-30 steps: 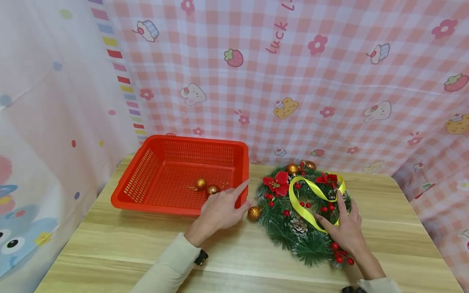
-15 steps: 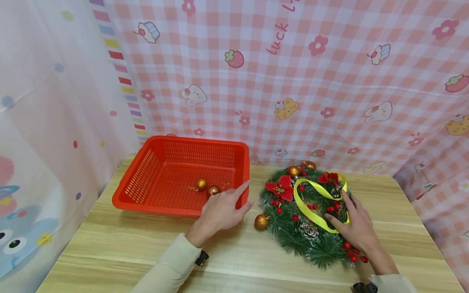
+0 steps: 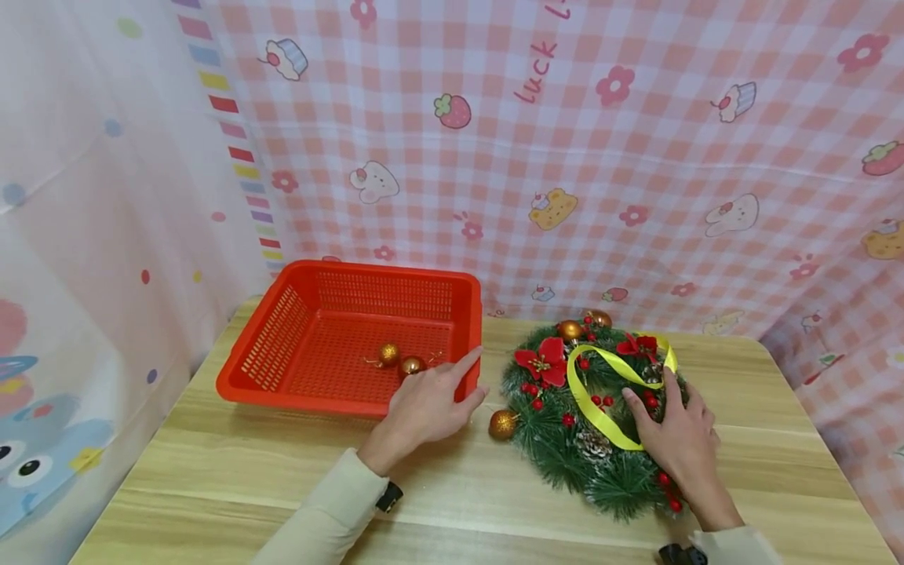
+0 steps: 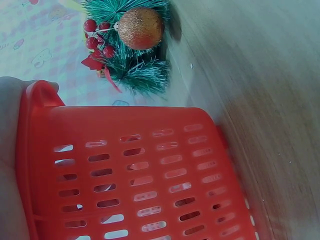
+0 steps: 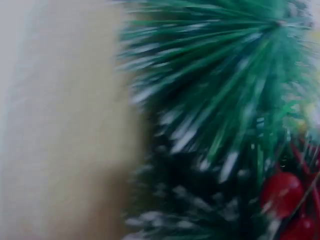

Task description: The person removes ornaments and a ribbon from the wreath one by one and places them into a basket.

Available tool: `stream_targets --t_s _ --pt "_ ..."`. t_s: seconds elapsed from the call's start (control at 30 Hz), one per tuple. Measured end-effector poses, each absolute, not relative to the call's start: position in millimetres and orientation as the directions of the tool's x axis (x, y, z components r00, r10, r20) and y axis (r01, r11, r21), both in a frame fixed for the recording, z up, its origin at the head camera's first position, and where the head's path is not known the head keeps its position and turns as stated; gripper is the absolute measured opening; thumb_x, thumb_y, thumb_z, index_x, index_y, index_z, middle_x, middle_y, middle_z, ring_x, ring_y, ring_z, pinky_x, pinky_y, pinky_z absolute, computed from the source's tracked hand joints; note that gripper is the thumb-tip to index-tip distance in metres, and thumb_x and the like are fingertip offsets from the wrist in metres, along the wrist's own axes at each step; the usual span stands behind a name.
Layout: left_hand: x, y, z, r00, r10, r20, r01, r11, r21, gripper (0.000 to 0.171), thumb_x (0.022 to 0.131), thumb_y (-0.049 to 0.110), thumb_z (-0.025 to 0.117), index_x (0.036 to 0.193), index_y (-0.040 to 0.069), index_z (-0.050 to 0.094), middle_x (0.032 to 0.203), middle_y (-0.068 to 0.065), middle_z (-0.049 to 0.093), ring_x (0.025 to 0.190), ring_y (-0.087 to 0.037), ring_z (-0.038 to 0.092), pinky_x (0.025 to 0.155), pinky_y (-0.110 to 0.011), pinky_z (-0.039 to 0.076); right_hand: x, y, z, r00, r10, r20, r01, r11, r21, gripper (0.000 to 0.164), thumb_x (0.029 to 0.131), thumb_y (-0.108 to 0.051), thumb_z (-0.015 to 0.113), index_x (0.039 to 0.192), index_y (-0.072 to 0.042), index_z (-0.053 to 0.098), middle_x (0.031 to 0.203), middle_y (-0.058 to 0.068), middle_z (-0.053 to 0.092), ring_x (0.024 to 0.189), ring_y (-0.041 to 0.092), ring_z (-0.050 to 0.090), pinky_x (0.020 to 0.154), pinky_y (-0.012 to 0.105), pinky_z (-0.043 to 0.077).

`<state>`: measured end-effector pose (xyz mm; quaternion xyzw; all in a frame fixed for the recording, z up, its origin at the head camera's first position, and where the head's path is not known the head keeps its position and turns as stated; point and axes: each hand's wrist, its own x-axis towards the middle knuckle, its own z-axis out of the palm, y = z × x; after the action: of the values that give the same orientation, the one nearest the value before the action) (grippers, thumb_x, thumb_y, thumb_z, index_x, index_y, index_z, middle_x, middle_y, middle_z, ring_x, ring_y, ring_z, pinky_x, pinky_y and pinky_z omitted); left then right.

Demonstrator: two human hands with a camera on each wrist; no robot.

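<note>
My left hand (image 3: 427, 404) rests at the front right corner of a red plastic basket (image 3: 282, 396), index finger and thumb reaching out over its right rim. In the left wrist view, part of that hand (image 4: 10, 150) lies along the rim beside the slotted wall (image 4: 125, 117). My right hand (image 3: 678, 439) grips the right side of a green Christmas wreath (image 3: 551, 447), thumb over the ring's centre and fingers on the outer side. A yellow ribbon (image 3: 582, 400) loops across the wreath toward the index finger. The right wrist view is blurred and shows needles (image 5: 215, 85) and red berries (image 5: 282, 195).
Two gold baubles (image 3: 388, 355) lie inside the basket. A glittery gold bauble (image 3: 503, 424) sits at the wreath's left edge. The wreath carries a red flower (image 3: 544, 362) and a pine cone (image 3: 593, 444). A checked cloth (image 3: 395, 141) hangs behind the wooden table (image 3: 184, 479).
The wreath has shifted a little to the right along with its bauble. My right hand moved right, then slightly back left, its thumb now over the ring's centre. My left hand has stayed put.
</note>
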<state>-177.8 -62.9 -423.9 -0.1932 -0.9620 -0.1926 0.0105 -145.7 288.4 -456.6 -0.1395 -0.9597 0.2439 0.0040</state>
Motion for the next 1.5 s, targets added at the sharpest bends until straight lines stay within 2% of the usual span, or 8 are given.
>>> stream_targets --t_s 0.3,0.47,0.87,1.0,1.2,1.27,1.37,1.5 --pt "-178 -65 -422 -0.928 0.363 0.089 0.369 0.856 0.362 0.061 0.098 0.054 0.048 0.153 0.028 0.039 0.111 -0.01 0.069 0.054 -0.014 0.047 0.043 -0.027 0.039 -145 292 -466 -0.978 0.208 0.02 0.178 0.879 -0.442 0.093 0.095 -0.064 0.047 0.16 -0.014 0.003 0.151 0.039 0.02 0.129 0.066 0.022 0.087 0.077 0.034" --pt "-178 -65 -422 -0.928 0.362 0.086 0.368 0.855 0.366 0.062 0.098 0.055 0.048 0.153 0.027 0.038 0.094 -0.007 0.067 0.051 -0.014 0.044 0.042 -0.027 0.039 -144 295 -471 -0.985 0.158 0.062 0.119 0.903 -0.414 0.091 0.096 -0.059 0.051 0.16 -0.015 0.005 0.148 0.037 0.027 0.127 0.064 0.026 0.087 0.076 0.035" --pt "-176 -64 -422 -0.93 0.359 0.084 0.363 0.851 0.379 0.061 0.098 0.051 0.051 0.153 0.027 0.039 0.084 -0.005 0.062 0.048 -0.014 0.041 0.041 -0.029 0.038 -135 304 -481 -0.962 0.031 0.272 -0.08 0.919 -0.387 0.083 0.089 -0.026 0.073 0.155 -0.006 0.027 0.138 0.036 0.04 0.115 0.06 0.037 0.086 0.071 0.037" --pt "-176 -63 -422 -0.925 0.369 0.088 0.373 0.846 0.38 0.061 0.098 0.05 0.052 0.153 0.026 0.039 0.078 -0.002 0.058 0.048 -0.013 0.041 0.041 -0.028 0.038 -134 307 -481 -0.963 0.007 0.268 -0.104 0.911 -0.398 0.082 0.09 -0.027 0.073 0.156 -0.01 0.027 0.139 0.035 0.04 0.116 0.059 0.037 0.088 0.071 0.036" --pt "-177 -62 -422 -0.92 0.382 0.089 0.386 0.838 0.386 0.062 0.099 0.049 0.052 0.153 0.024 0.038 0.088 -0.007 0.065 0.053 -0.015 0.047 0.044 -0.028 0.04 -137 311 -481 -0.969 -0.009 0.247 -0.118 0.895 -0.43 0.086 0.093 -0.037 0.068 0.159 -0.013 0.02 0.142 0.036 0.036 0.125 0.058 0.032 0.095 0.071 0.031" --pt "-177 -62 -421 -0.921 0.382 0.081 0.382 0.839 0.386 0.062 0.099 0.05 0.05 0.154 0.024 0.038 0.101 -0.01 0.069 0.063 -0.019 0.057 0.052 -0.032 0.047 -138 311 -479 -0.975 -0.006 0.222 -0.107 0.888 -0.447 0.087 0.094 -0.043 0.065 0.16 -0.014 0.015 0.144 0.037 0.034 0.127 0.059 0.029 0.095 0.072 0.029" --pt "-176 -61 -418 -0.921 0.384 0.067 0.379 0.842 0.385 0.062 0.099 0.05 0.05 0.154 0.023 0.037 0.124 -0.015 0.065 0.097 -0.031 0.065 0.078 -0.044 0.055 -138 312 -477 -0.986 0.004 0.166 -0.075 0.88 -0.469 0.088 0.096 -0.048 0.059 0.16 -0.017 0.008 0.147 0.038 0.029 0.129 0.061 0.025 0.093 0.075 0.028" --pt "-171 -56 -411 -0.903 0.41 0.127 0.426 0.819 0.386 0.057 0.099 0.043 0.056 0.149 0.016 0.046 0.144 -0.02 0.05 0.13 -0.039 0.048 0.104 -0.057 0.041 -137 313 -475 -0.992 0.002 0.123 -0.058 0.873 -0.485 0.084 0.099 -0.049 0.053 0.161 -0.019 0.005 0.149 0.038 0.026 0.131 0.061 0.021 0.093 0.076 0.027"
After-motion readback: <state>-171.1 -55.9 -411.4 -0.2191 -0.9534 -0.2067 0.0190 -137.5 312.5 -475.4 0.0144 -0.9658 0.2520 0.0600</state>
